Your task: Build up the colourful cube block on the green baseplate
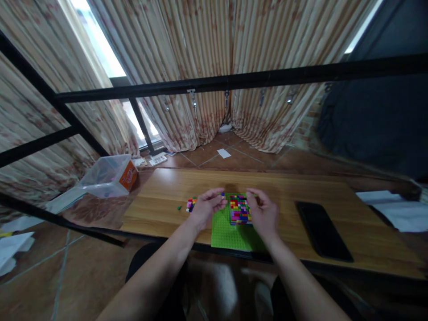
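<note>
A block of many-coloured toy bricks (240, 210) stands on a green baseplate (225, 234) near the front of the table. My left hand (207, 207) is just left of this block, thumb and fingertips pinched on a small purple brick (223, 194). At the block's right side is my right hand (265, 213), its fingers curled and thumb close to the index finger. It covers the block's right edge; whatever lies between those fingertips is hidden. Loose bricks (190, 203) lie partly behind my left hand, and one small green brick (179, 208) sits apart from them.
The wooden table (157, 200) carries a black phone (323, 229) at the right. A clear plastic box (107, 174) stands on the floor to the left. A black metal rail (214, 84) with clips crosses ahead, before curtains (197, 44). White papers (388, 207) lie at far right.
</note>
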`<state>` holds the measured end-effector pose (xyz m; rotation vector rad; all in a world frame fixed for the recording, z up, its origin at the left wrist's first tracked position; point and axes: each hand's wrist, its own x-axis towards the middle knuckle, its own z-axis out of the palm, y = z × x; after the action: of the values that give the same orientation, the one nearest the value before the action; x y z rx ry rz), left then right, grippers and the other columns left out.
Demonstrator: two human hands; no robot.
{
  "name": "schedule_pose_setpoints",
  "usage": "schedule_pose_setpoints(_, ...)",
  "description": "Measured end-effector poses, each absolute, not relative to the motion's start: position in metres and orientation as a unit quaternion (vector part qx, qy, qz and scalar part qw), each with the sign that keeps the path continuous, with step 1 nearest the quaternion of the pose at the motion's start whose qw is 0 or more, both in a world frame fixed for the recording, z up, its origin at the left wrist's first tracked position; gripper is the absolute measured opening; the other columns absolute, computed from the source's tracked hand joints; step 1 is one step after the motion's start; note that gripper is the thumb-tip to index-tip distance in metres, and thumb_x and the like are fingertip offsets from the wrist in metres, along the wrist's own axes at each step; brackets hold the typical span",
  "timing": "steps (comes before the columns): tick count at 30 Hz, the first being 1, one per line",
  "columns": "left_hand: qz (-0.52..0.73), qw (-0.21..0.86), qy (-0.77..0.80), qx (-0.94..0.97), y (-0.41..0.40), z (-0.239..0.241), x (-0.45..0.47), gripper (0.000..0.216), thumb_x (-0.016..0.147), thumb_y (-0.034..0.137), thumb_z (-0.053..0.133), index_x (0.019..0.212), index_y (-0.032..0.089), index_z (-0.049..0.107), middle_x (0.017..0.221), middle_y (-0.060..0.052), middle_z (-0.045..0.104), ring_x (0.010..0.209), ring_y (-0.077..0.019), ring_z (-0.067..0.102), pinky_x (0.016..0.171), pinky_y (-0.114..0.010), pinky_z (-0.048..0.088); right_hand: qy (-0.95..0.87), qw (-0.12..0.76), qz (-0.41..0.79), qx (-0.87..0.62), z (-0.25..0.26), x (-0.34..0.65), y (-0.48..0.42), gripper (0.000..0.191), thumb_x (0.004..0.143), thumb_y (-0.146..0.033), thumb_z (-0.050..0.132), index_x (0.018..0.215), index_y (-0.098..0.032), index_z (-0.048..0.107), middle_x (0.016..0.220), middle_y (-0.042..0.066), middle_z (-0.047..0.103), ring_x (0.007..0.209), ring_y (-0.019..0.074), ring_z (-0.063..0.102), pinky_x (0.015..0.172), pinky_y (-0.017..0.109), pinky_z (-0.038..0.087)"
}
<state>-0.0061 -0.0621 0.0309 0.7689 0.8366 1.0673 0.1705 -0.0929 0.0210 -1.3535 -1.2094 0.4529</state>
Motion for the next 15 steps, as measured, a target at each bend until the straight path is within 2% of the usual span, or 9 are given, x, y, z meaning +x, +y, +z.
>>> schedule_pose_setpoints(4, 0.471, 0.739, 0.364, 0.316, -0.061, 0.029, 0.002, 0.034, 0.068, 0.020, 0.079, 0.100, 0.013, 0.070, 0.077, -0.005, 0.071, 0.071, -0.0106, 0.066, 0.074, -0.024, 0.051, -0.602, 0.573, 0.169, -0.529, 0.031, 0.160, -0.095, 0.021, 0.088, -0.033, 0.055, 0.098, -0.022, 0.071, 0.098, 0.006, 0.069, 0.093, 0.0196, 0.063, 0.083, 0.035, 0.050)
schedule_pose_setpoints(9, 0.473, 0.710, 0.349, 0.389, -0.058, 0.031, 0.010, 0.034, 0.066, 0.023, 0.080, 0.096, 0.013, 0.068, 0.073, -0.001, 0.069, 0.063, -0.0096, 0.062, 0.067, -0.025, 0.050, -0.670, 0.526, 0.174, -0.495, 0.034, 0.157, -0.091, 0.024, 0.092, -0.028, 0.051, 0.109, -0.028, 0.069, 0.110, 0.006, 0.066, 0.104, 0.0198, 0.062, 0.091, 0.038, 0.050)
schedule_pose_setpoints(12, 0.466, 0.675, 0.347, 0.454, -0.055, 0.033, 0.008, 0.038, 0.066, 0.026, 0.079, 0.099, 0.013, 0.065, 0.071, 0.000, 0.068, 0.059, -0.0092, 0.060, 0.063, -0.024, 0.048, -0.721, 0.469, 0.164, -0.483, 0.034, 0.157, -0.089, 0.027, 0.095, -0.027, 0.048, 0.113, -0.029, 0.068, 0.111, 0.005, 0.066, 0.104, 0.0203, 0.061, 0.091, 0.039, 0.049)
schedule_pose_setpoints(15, 0.464, 0.647, 0.370, 0.479, -0.053, 0.035, 0.001, 0.039, 0.067, 0.029, 0.078, 0.100, 0.013, 0.063, 0.070, 0.000, 0.068, 0.059, -0.0098, 0.060, 0.061, -0.023, 0.047, -0.747, 0.435, 0.146, -0.481, 0.034, 0.155, -0.089, 0.025, 0.095, -0.027, 0.049, 0.110, -0.028, 0.069, 0.103, 0.005, 0.069, 0.097, 0.0205, 0.061, 0.087, 0.038, 0.049)
